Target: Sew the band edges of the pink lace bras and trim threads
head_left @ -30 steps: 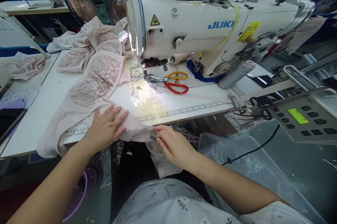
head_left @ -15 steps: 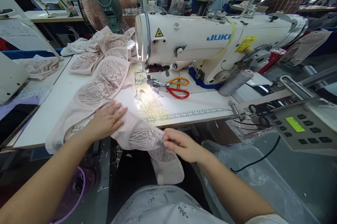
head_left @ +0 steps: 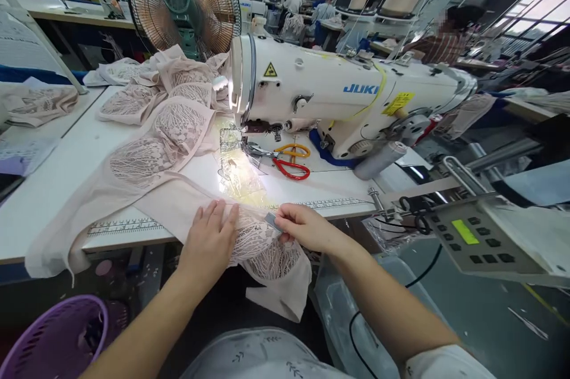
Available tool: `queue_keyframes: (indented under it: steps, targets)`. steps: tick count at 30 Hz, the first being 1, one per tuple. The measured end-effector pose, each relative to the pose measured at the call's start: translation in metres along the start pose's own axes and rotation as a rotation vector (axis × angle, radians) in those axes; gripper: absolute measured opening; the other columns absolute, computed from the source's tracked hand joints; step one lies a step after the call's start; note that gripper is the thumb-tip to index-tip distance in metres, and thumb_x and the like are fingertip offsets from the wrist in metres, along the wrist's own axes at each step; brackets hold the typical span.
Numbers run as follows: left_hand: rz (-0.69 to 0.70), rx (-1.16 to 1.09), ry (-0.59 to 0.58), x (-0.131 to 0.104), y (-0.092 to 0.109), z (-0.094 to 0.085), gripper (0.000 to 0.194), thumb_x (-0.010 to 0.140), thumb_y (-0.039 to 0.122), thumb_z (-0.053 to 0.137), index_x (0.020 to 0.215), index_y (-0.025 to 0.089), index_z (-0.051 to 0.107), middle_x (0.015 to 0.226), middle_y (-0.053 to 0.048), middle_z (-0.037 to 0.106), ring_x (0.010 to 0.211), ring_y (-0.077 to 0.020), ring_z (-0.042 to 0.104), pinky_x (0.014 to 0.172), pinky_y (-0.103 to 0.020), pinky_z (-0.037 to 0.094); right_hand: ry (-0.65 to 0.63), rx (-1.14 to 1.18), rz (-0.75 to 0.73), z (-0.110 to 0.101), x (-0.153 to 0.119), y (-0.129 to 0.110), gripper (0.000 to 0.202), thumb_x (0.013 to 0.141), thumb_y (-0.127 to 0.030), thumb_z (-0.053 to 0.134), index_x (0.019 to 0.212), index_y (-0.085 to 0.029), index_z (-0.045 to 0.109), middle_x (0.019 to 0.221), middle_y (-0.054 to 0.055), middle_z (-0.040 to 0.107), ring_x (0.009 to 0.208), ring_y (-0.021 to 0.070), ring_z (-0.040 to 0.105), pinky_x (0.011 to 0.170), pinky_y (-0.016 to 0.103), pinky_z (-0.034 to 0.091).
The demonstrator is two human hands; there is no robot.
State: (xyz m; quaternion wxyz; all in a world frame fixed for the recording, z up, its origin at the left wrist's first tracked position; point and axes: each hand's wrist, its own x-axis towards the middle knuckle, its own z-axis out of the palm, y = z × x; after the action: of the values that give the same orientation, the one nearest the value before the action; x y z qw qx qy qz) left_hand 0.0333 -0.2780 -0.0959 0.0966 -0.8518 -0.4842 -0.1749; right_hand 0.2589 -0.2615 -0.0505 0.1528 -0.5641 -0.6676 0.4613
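A pale pink lace bra point(head_left: 258, 238) lies over the table's front edge, its lower end hanging above my lap. My left hand point(head_left: 212, 236) rests flat on its fabric, fingers stretched out. Close by on the right, my right hand point(head_left: 303, 226) pinches a small flat grey piece point(head_left: 273, 223) at the lace cup; its exact kind is unclear. Further up the table, scissors point(head_left: 289, 159) with one orange and one red handle lie beneath the white sewing machine point(head_left: 307, 79), by its lit needle area.
More lace bras point(head_left: 164, 129) are heaped on the table to the left. A fan point(head_left: 182, 2) stands behind them. On the right are a grey thread cone point(head_left: 380, 159) and a control panel point(head_left: 472, 233). A purple basket point(head_left: 57, 331) sits low on the left. Other people work farther back.
My left hand has slid right along the fabric, closer to my right hand. The grey piece in my right hand shows more clearly. The camera view has tilted up.
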Motion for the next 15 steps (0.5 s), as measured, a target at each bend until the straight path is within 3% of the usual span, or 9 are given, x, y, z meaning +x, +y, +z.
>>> queue_keyframes:
  steps: [4,8,11,15]
  targets:
    - [-0.013,0.053,0.001,-0.001,0.004,0.006,0.041,0.093,0.026,0.041,0.128,0.016,0.059,0.131,-0.026,0.055,0.121,-0.0402,0.053,0.097,-0.061,0.04,-0.046,-0.185,0.023,-0.021,-0.006,-0.009,0.014,0.086,-0.024,0.046,0.073,-0.02,0.047,0.054,-0.003,0.059,0.055,0.0139,0.054,0.054,0.023,0.036]
    - [-0.012,0.056,0.006,-0.001,0.006,0.006,0.045,0.092,0.031,0.045,0.133,0.015,0.054,0.133,-0.028,0.053,0.122,-0.0412,0.051,0.097,-0.063,0.037,0.133,-0.26,-0.076,-0.027,-0.003,-0.023,0.012,0.087,-0.023,0.045,0.076,-0.019,0.049,0.069,-0.001,0.059,0.055,0.0118,0.054,0.056,0.024,0.037]
    - [-0.028,0.069,0.006,-0.001,0.009,0.007,0.045,0.093,0.036,0.046,0.131,0.016,0.057,0.135,-0.028,0.051,0.123,-0.0411,0.051,0.097,-0.065,0.035,0.281,-0.228,-0.285,-0.01,0.009,-0.032,0.013,0.087,-0.022,0.047,0.075,-0.019,0.047,0.081,0.002,0.055,0.065,0.0118,0.054,0.061,0.024,0.04]
    - [-0.093,0.055,-0.02,0.0,0.011,0.006,0.044,0.088,0.043,0.055,0.125,0.021,0.062,0.137,-0.026,0.049,0.125,-0.0403,0.049,0.097,-0.064,0.036,0.262,-0.268,-0.443,0.024,0.039,-0.036,0.013,0.088,-0.017,0.045,0.076,-0.018,0.05,0.075,0.001,0.051,0.071,0.0135,0.051,0.065,0.023,0.039]
